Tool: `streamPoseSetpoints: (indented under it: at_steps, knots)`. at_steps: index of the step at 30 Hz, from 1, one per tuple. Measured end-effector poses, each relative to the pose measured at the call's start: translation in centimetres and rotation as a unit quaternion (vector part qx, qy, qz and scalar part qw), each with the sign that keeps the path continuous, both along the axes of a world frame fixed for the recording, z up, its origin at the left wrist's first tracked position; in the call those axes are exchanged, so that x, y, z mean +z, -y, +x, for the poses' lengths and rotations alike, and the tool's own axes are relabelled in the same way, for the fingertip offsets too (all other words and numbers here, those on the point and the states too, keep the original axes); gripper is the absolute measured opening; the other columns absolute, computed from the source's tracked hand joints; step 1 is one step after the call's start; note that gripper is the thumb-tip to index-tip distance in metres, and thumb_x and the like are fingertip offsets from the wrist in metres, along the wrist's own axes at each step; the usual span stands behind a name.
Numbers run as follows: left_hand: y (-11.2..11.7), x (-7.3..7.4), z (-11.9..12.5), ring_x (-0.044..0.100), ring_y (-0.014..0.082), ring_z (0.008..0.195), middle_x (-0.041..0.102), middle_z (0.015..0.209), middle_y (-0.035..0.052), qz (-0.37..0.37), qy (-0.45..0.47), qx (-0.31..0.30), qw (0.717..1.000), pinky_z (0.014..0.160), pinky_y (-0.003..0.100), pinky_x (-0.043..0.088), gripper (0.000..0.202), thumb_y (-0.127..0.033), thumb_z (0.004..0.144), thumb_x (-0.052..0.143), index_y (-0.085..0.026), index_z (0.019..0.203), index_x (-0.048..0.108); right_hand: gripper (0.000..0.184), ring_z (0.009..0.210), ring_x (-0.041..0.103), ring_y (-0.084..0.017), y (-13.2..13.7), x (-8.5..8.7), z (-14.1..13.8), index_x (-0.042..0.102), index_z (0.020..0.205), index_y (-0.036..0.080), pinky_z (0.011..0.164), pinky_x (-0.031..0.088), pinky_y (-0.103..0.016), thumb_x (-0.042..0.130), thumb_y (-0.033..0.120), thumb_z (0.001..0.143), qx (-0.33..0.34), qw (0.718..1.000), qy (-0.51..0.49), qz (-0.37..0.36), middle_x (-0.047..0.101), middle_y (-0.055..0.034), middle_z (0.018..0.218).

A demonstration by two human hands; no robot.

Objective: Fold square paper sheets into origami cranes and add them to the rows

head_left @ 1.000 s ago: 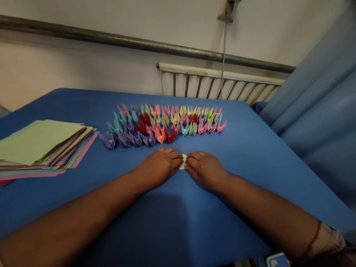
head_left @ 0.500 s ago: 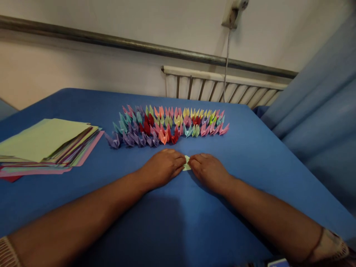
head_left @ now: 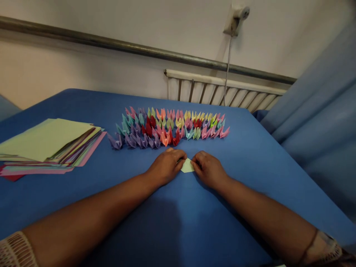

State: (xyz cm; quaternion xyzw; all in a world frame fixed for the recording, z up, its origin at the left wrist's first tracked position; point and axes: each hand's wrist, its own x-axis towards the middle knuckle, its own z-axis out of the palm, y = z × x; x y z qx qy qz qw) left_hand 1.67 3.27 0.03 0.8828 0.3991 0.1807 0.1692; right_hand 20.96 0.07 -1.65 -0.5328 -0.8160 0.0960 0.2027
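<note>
A small folded piece of pale green paper point(head_left: 187, 166) lies between my hands, near the middle of the blue table. My left hand point(head_left: 167, 165) pinches its left edge between thumb and fingers. On the other side my right hand point(head_left: 210, 168) grips the right edge with curled fingers. Parts of the paper are hidden under the fingertips. Just beyond my hands stand several rows of folded paper cranes point(head_left: 166, 138) in purple, teal, red, pink, green and yellow.
On the left lies a stack of coloured paper sheets point(head_left: 47, 141), a pale green one on top. The blue table point(head_left: 239, 148) reaches toward a wall with a metal pipe point(head_left: 125, 43), a radiator point(head_left: 205, 79) and a socket with a cord point(head_left: 235, 23). A blue curtain point(head_left: 319, 100) hangs at right.
More of the pale green paper now shows between my hands. My fingers have gone from lying flatter over it to pinching its edges. The view has shifted slightly.
</note>
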Motion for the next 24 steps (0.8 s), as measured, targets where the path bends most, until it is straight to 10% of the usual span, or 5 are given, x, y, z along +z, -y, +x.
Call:
streamPoseSetpoints:
  at_steps: [19,24]
  knots:
    - [-0.5,-0.7,-0.4,0.055,0.0195,0.083,0.065,0.088,0.0039,0.037,-0.017,0.007,0.999,0.077,0.032,0.042,0.007,-0.022,0.086,0.058,-0.019,0.086,0.065,0.013,0.065,0.055,-0.013,-1.5,2.1,-1.7,0.062,0.086,0.022,0.058,0.033,-0.025,0.067,0.033,0.081,-0.117,0.978,-0.006,-0.174,0.065,0.0008,0.076]
    - [-0.3,-0.8,-0.6,0.057,0.0208,0.089,0.065,0.095,0.0054,0.04,-0.005,-0.003,0.999,0.082,0.035,0.044,0.012,-0.022,0.086,0.058,-0.018,0.096,0.064,0.007,0.084,0.058,-0.017,-1.2,1.2,-1.7,0.062,0.084,0.021,0.073,0.039,-0.028,0.066,0.023,0.079,-0.09,0.99,-0.02,-0.109,0.063,-0.0042,0.089]
